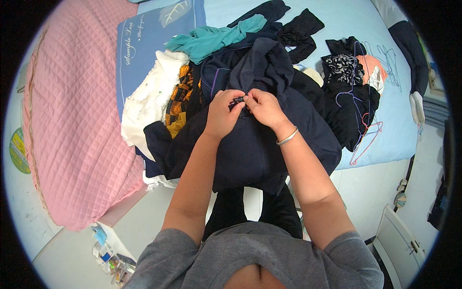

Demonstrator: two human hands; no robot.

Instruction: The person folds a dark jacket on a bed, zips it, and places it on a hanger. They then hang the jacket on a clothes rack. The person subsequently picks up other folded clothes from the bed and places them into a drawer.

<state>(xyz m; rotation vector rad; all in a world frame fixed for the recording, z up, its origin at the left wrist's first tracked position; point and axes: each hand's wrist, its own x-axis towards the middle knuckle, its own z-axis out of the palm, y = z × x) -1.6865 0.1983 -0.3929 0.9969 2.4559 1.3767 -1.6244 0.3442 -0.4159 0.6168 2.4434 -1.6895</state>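
A dark navy hooded garment (252, 151) lies spread over the bed's near edge and hangs down in front of me. At its neck, below the hood (265, 67), my left hand (225, 112) pinches a small black fastener (237, 100), perhaps a zip end or a cord stopper. My right hand (265, 108), with a silver bangle on the wrist, holds the fastener's right end between thumb and fingers. The fingertips of both hands nearly touch. Under and beside the garment lie a teal cloth (216, 38), a white garment (148, 104) and an orange-and-black checked cloth (178, 97).
Black clothes (346, 112) with purple and pink hangers (371, 135) lie on the light blue bed cover (393, 144) at the right. A pink quilted cover (83, 119) and a blue printed pillow or cloth (137, 47) are on the left. A white chair (397, 238) stands lower right.
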